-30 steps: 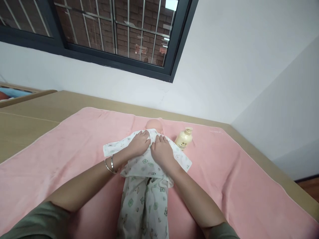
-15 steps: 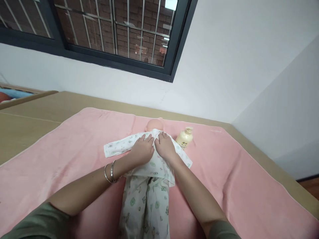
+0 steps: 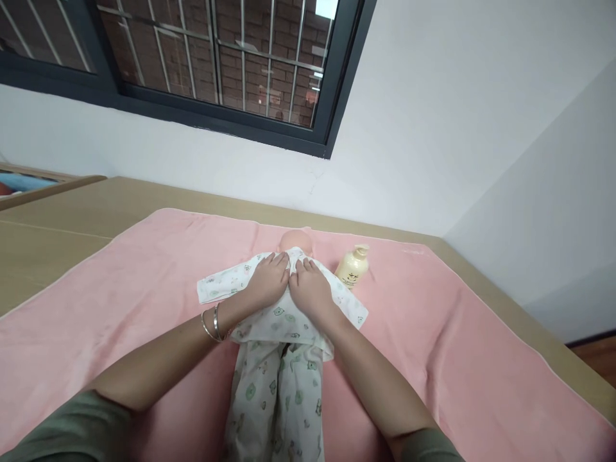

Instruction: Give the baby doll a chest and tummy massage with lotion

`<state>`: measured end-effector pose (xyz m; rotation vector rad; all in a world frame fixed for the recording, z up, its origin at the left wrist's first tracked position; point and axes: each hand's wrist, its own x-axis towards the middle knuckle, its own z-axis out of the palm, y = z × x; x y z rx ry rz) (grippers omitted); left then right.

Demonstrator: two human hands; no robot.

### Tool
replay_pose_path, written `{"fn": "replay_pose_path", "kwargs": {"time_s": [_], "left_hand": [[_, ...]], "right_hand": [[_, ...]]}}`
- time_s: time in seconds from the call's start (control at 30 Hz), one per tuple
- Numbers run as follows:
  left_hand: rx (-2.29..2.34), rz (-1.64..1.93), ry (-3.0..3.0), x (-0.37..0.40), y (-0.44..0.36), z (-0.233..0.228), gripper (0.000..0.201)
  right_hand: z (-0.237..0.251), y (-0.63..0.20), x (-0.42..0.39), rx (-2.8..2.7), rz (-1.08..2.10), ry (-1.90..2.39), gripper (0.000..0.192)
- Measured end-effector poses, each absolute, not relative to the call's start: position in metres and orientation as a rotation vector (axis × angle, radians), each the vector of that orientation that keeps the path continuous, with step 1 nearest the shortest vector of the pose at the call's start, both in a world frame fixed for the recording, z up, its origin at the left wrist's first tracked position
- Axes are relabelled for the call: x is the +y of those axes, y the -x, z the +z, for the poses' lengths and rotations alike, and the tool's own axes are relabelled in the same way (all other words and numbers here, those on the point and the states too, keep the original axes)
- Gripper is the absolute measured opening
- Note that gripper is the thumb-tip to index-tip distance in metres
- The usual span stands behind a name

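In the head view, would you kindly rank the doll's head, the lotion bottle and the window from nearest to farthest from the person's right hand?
From the right hand, which lies flat on the doll's printed top:
1. Doll's head, just beyond the fingertips.
2. Lotion bottle, standing to the right on the pink towel.
3. Window, high on the far wall.

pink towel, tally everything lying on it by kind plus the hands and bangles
Baby doll in a printed top and printed trousers: 1
Cream pump bottle: 1
Hands, left hand and right hand, both flat on the doll's chest: 2
Silver bangles on the left wrist: 2
Total: 6, all on or over the pink towel.
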<state>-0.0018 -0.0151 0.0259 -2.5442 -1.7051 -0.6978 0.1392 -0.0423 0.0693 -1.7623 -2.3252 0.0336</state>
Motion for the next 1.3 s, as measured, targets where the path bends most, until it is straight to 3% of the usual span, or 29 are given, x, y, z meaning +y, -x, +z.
{"fn": "replay_pose_path", "kwargs": {"time_s": [0.27,1.3], "left_hand": [[-1.679,-0.757,2.498,-0.022,-0.003,0.023,0.052],[-1.819,-0.842,2.467,-0.028,-0.005,0.021,0.051]], "right_hand": [[0.062,-0.154,-0.017,-2.271,0.138,1.697,0.046],[0.061,-0.150,-0.027,-2.258,0.191,1.798,0.057]]}}
